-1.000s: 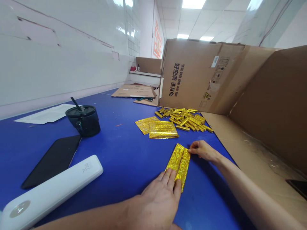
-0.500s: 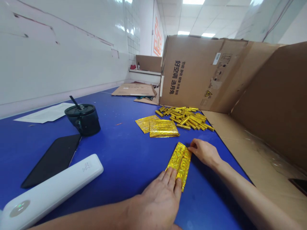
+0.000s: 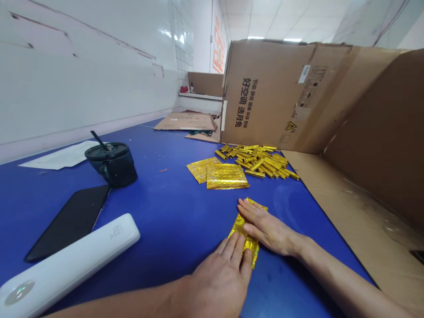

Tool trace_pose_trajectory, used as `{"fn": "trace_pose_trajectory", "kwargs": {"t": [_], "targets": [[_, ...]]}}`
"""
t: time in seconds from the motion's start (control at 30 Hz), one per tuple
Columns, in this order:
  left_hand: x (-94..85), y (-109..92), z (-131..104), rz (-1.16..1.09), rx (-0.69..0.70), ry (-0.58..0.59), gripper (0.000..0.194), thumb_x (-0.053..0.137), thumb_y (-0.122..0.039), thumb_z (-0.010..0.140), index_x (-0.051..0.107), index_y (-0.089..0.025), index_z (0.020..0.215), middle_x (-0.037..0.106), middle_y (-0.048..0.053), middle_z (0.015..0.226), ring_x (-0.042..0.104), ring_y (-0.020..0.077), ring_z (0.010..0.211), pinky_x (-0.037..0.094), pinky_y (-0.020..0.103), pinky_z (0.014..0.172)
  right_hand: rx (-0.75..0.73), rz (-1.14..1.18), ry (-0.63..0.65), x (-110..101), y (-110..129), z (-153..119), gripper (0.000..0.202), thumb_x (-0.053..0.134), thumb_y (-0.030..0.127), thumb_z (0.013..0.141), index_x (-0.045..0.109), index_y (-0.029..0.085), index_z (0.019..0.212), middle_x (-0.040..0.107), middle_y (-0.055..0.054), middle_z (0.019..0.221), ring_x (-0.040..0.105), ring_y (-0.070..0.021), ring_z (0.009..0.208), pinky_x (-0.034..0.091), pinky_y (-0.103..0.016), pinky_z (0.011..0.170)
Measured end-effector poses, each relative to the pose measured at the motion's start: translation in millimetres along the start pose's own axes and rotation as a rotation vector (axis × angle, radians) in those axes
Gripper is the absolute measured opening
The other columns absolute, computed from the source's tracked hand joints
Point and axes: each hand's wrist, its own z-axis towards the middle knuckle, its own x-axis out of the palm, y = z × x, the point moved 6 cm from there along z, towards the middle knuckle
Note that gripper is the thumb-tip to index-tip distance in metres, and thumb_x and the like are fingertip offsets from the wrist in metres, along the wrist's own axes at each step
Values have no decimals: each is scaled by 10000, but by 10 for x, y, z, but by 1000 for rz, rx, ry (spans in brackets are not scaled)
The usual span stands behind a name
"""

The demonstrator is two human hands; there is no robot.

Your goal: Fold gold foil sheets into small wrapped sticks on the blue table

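Note:
A folded strip of shiny gold foil paper (image 3: 254,248) lies slantwise on the blue table, partly covered by both hands. My left hand (image 3: 221,276) rests flat on its near end, fingers stretched out. Across the far part lies my right hand (image 3: 270,229), open and flat, its fingers pointing left. Beyond them is a stack of gold foil sheets (image 3: 227,176), with another gold sheet (image 3: 200,169) sticking out to its left. Behind and to the right sits a heap of small rolled gold foil tubes (image 3: 265,162).
On the left stand a dark lidded mug (image 3: 114,165), a black phone (image 3: 69,223) and a long white device (image 3: 73,265). White paper (image 3: 61,155) lies by the wall. A large cardboard box (image 3: 268,97) borders the table's right side; flat cardboard (image 3: 185,121) lies farther back.
My right hand has gone from pinching the strip's far right corner to lying flat across it. My left hand stays on the near end.

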Motion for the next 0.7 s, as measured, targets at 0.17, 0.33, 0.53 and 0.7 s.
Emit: {"fn": "trace_pose_trajectory", "kwargs": {"t": [0.17, 0.33, 0.53, 0.7], "targets": [[8, 18, -9, -10, 10, -15, 770, 503, -458, 730, 252, 25, 1274, 134, 264, 1321, 111, 324, 1233, 166, 404, 1004, 94, -145, -59, -10, -286, 126, 589, 182, 503, 855, 178, 166, 1339, 153, -78, 1397, 92, -197, 1272, 103, -446, 1018], [-73, -22, -16, -73, -51, 31, 827, 542, -490, 694, 251, 20, 1276, 144, 247, 1328, 120, 317, 1236, 184, 396, 1003, 221, -206, -72, -66, -475, 218, 670, 201, 597, 802, 181, 196, 1338, 154, -87, 1398, 92, -248, 1270, 123, -538, 973], [-22, -68, -9, -71, 31, 3, 793, 480, -519, 735, 245, 6, 1282, 177, 221, 1336, 161, 305, 1236, 196, 378, 1001, 207, -222, -54, -103, -476, 244, 751, 244, 650, 755, 186, 178, 1337, 143, -108, 1397, 108, -254, 1268, 129, -547, 966], [2, -33, -32, -36, 64, -64, 776, 448, -534, 753, 237, -17, 1291, 195, 199, 1345, 193, 290, 1235, 205, 354, 999, 216, -241, -81, -107, -474, 241, 751, 270, 652, 746, 223, 178, 1326, 188, -115, 1386, 143, -259, 1261, 142, -545, 965]]}}
